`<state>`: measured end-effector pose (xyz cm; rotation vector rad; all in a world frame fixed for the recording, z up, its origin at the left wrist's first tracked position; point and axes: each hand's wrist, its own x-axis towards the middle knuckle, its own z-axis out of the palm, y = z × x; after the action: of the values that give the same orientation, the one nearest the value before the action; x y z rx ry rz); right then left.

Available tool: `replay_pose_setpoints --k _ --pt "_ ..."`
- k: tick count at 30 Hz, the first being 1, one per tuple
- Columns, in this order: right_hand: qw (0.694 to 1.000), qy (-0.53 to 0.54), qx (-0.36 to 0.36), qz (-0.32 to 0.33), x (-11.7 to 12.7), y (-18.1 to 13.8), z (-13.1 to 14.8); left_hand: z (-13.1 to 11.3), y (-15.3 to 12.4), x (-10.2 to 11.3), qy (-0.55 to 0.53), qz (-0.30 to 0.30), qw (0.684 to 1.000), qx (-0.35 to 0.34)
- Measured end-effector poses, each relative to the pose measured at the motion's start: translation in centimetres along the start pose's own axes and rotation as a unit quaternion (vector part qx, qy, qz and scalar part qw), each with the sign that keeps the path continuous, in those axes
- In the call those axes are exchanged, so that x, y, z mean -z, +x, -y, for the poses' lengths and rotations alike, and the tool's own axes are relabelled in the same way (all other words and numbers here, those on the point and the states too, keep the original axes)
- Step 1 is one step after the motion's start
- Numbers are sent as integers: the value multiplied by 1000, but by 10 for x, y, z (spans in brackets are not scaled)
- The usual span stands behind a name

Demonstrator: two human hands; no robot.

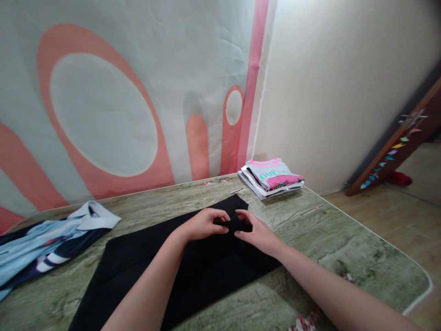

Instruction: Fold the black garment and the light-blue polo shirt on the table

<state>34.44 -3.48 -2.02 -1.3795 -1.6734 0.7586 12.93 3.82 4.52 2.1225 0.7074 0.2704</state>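
Observation:
A black garment (144,255), perhaps trousers, lies spread on the table in front of me, its far end near the folded clothes. My left hand (206,224) is over its upper part, thumb and fingers curled in a pinch on the cloth. Close beside it, my right hand (255,232) grips the same garment from the other side, with dark fabric bunched between the two hands. The fingertips are partly lost against the black cloth.
A stack of folded shirts (272,177), a grey and pink one on top, sits at the table's far right corner. A light blue and navy collared shirt (51,243) lies at the left. The wood-patterned table (344,243) meets the wall behind. Beyond is a brown door (396,142).

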Motion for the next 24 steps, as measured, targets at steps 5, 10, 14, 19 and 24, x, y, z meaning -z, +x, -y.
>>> replay_pose_setpoints --k 5,10,14,19,24 --pt "998 -30 48 8 5 -2 9 3 -21 3 87 -18 995 38" --pt "999 -6 31 14 4 -1 5 17 -51 5 141 -44 983 107" --pt "999 -25 33 1 5 -1 5 16 -66 -1 135 -88 982 95" --pt "997 -44 49 51 18 -5 10 13 -81 -11 149 -123 977 85" --pt "985 -45 129 103 30 -8 17 16 -94 -19 134 -153 976 73"
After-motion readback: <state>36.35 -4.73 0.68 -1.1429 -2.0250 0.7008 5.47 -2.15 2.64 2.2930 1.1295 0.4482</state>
